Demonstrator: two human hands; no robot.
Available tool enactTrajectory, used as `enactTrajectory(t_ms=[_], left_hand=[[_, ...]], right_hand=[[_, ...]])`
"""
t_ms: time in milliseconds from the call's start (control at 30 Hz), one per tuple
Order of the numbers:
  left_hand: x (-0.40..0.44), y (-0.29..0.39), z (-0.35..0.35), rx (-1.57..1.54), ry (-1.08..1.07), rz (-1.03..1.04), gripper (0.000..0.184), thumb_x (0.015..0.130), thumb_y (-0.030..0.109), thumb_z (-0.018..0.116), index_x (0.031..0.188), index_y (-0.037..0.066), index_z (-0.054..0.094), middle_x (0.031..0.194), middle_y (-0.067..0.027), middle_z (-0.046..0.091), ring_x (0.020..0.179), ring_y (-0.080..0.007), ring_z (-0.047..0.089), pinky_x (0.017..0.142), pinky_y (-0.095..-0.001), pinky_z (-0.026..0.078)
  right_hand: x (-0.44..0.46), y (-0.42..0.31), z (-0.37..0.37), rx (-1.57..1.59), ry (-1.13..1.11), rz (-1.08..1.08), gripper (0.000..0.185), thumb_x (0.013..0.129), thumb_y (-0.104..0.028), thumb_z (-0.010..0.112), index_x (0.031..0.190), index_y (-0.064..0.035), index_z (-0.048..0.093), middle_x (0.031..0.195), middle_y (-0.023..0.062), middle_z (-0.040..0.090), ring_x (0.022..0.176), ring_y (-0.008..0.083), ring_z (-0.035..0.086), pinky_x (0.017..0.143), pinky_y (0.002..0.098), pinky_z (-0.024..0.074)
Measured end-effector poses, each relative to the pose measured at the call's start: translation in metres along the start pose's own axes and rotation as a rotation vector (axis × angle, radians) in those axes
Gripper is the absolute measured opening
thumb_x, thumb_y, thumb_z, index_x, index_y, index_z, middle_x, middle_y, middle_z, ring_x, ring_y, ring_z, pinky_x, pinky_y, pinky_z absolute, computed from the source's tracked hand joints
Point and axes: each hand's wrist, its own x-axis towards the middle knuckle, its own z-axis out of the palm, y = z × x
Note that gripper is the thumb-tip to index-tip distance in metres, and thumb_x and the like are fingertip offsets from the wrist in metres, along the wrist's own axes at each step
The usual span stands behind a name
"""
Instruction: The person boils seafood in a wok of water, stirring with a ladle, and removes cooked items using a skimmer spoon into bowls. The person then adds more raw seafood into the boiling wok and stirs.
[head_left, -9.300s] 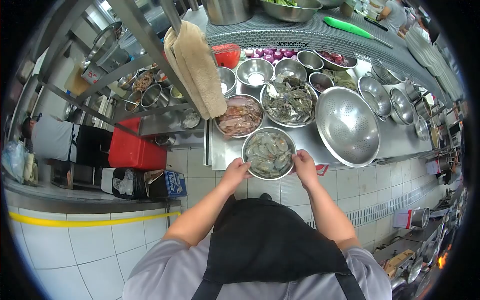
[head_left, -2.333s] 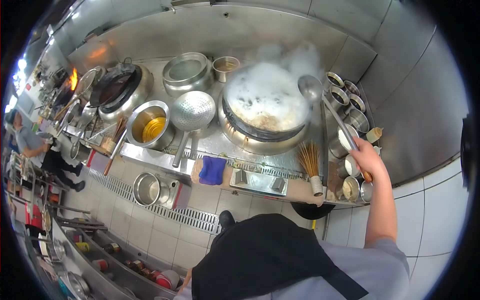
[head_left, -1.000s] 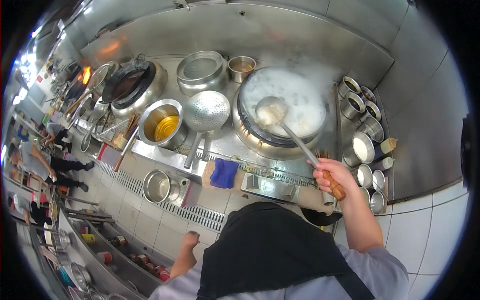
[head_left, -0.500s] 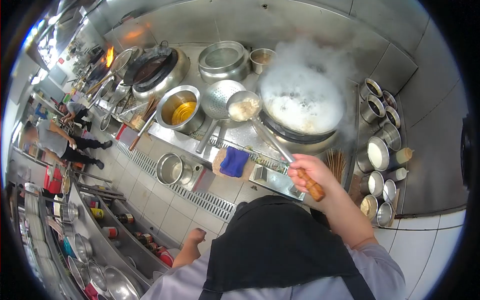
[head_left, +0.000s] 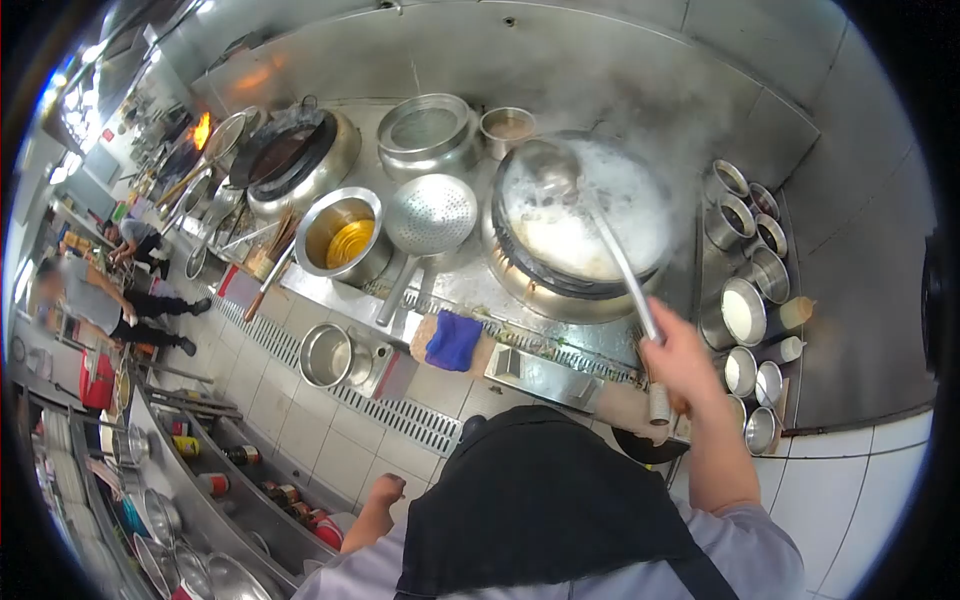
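My right hand (head_left: pixel 683 358) is wrapped around the handle of a long metal ladle (head_left: pixel 618 252). The ladle's bowl dips into a large wok (head_left: pixel 590 285) at its far left side, partly under the liquid. White, foamy, steaming liquid (head_left: pixel 570 235) fills the wok. My left hand (head_left: pixel 388 488) hangs low beside my apron, away from the stove, its fingers curled with nothing visible in them. Left of the wok, a perforated strainer (head_left: pixel 430 215) rests on the stove top, and beyond it stands a metal pot (head_left: pixel 372 262) of yellow oil.
Several metal seasoning containers (head_left: pixel 742 310) line the right side. A blue cloth (head_left: pixel 453 340) lies on the stove's front edge, above a small metal pot (head_left: pixel 327 355). Another wok (head_left: pixel 290 150) sits further left. A person (head_left: pixel 95 295) stands across the aisle at far left.
My right hand has moved right and slightly down my view. The ladle's bowl has gone from above the strainer into the wok. Steam over the wok has thinned.
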Motion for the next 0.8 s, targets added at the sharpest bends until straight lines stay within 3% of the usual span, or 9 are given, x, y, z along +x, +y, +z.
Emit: enactTrajectory(t_ms=[100,233,333,400,500,600,633,700,800], left_hand=[[0.018,-0.016,0.003,-0.102,0.018,-0.105,0.015,0.075,0.015,0.067,0.086,0.006,0.066,0.096,-0.0131,0.066,0.099,-0.0308,0.06,0.084,-0.0406,0.05],[0.034,-0.032,-0.006,-0.094,0.089,-0.054,0.014,0.075,0.014,0.065,0.087,0.006,0.066,0.095,-0.0134,0.065,0.099,-0.0306,0.06,0.084,-0.0408,0.05],[0.055,-0.046,-0.002,-0.404,0.236,-0.071,0.019,0.076,0.016,0.064,0.092,0.006,0.067,0.098,-0.0145,0.066,0.098,-0.0299,0.062,0.084,-0.0386,0.05],[0.024,0.006,-0.045,-0.813,0.187,-0.448,0.025,0.078,0.019,0.062,0.098,0.004,0.067,0.102,-0.0144,0.067,0.095,-0.0292,0.064,0.084,-0.0363,0.05],[0.02,0.011,-0.049,-0.715,0.119,-0.387,0.03,0.079,0.023,0.06,0.101,0.004,0.066,0.104,-0.0124,0.067,0.09,-0.0286,0.066,0.084,-0.0349,0.049],[0.016,0.016,-0.046,-0.362,0.08,-0.247,0.031,0.079,0.023,0.062,0.105,0.006,0.066,0.107,-0.0105,0.066,0.096,-0.0268,0.064,0.085,-0.0356,0.05],[0.02,0.011,-0.04,-0.362,0.081,-0.242,0.031,0.079,0.023,0.062,0.105,0.006,0.066,0.107,-0.0105,0.066,0.096,-0.0268,0.064,0.085,-0.0356,0.05],[0.035,-0.009,-0.019,0.028,0.021,-0.043,0.03,0.078,0.025,0.067,0.102,0.007,0.067,0.107,-0.0107,0.065,0.102,-0.0274,0.061,0.085,-0.0374,0.05],[0.051,-0.025,0.0,-0.02,-0.004,-0.044,0.029,0.074,0.027,0.072,0.096,0.009,0.067,0.105,-0.0109,0.065,0.106,-0.0301,0.058,0.086,-0.0395,0.05]], right_hand=[[0.046,0.033,-0.032,-0.202,0.211,-0.017,0.056,0.076,-0.012,0.055,0.131,-0.0004,0.046,0.099,0.0263,0.063,0.089,0.0366,0.063,0.079,0.0376,0.0491],[0.111,0.089,-0.029,-0.382,0.404,-0.023,0.055,0.075,-0.012,0.056,0.127,0.001,0.048,0.099,0.0278,0.062,0.09,0.0416,0.061,0.079,0.0424,0.0491],[0.125,0.09,-0.01,-0.035,0.182,0.181,0.046,0.077,-0.009,0.053,0.122,0.0029,0.051,0.088,0.0228,0.065,0.064,0.0333,0.064,0.06,0.0398,0.0512],[0.12,0.08,0.012,0.233,0.038,0.164,0.032,0.079,-0.005,0.05,0.111,0.0032,0.055,0.07,0.0114,0.06,0.041,0.0178,0.053,0.041,0.0325,0.0428],[0.125,0.086,0.022,0.653,-0.088,0.215,0.009,0.078,-0.004,0.051,0.086,-0.0013,0.053,0.06,0.003,0.05,0.04,0.0143,0.048,0.038,0.0306,0.0386],[0.107,0.075,0.01,0.644,-0.2,0.236,0.003,0.078,-0.004,0.051,0.082,-0.0031,0.051,0.061,0.0029,0.051,0.041,0.0137,0.048,0.038,0.0298,0.0389],[0.102,0.075,0.006,0.642,-0.197,0.235,0.003,0.078,-0.004,0.051,0.082,-0.0031,0.051,0.061,0.0029,0.051,0.041,0.0137,0.048,0.038,0.0298,0.0389],[0.089,0.076,-0.001,0.596,-0.236,0.199,0.01,0.078,-0.002,0.051,0.087,-0.0008,0.053,0.061,0.0027,0.051,0.041,0.0129,0.048,0.039,0.0288,0.0393],[0.058,0.06,-0.021,0.528,-0.242,0.173,0.025,0.077,0.0,0.05,0.101,0.0007,0.057,0.062,0.0025,0.051,0.041,0.0126,0.048,0.039,0.0281,0.0398]])
